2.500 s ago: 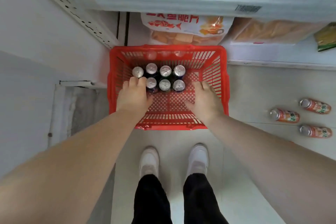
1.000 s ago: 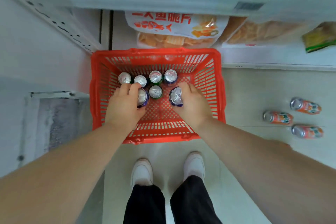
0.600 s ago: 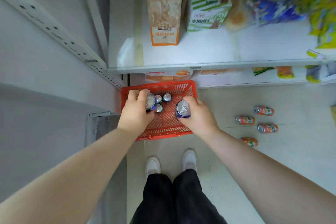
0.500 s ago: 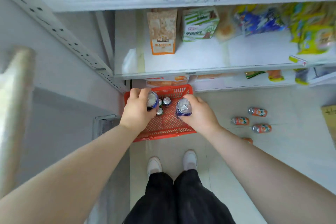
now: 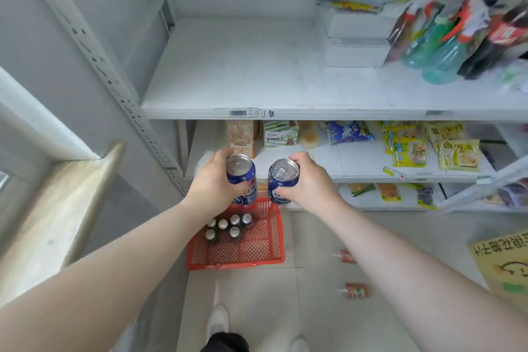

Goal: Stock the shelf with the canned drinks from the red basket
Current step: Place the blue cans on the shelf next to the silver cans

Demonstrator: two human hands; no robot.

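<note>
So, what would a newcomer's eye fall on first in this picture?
The left hand grips the left blue can and the right hand the right blue can, both held up before the shelves. Below, the red basket on the floor holds more cans; orange cans lie on the floor to its right.

Own wear, catalogued from above.
1. My left forearm (image 5: 114, 260) and right forearm (image 5: 400, 260): bare along all that shows, each ending in a bare grip, left (image 5: 213, 183) and right (image 5: 311, 183).
2. Black fabric trousers (image 5: 225, 342): one rounded dark patch at the bottom edge.
3. White left shoe (image 5: 217, 320): narrow, blurred.
4. White right shoe (image 5: 300, 344): toe only, cut by the frame.
</note>
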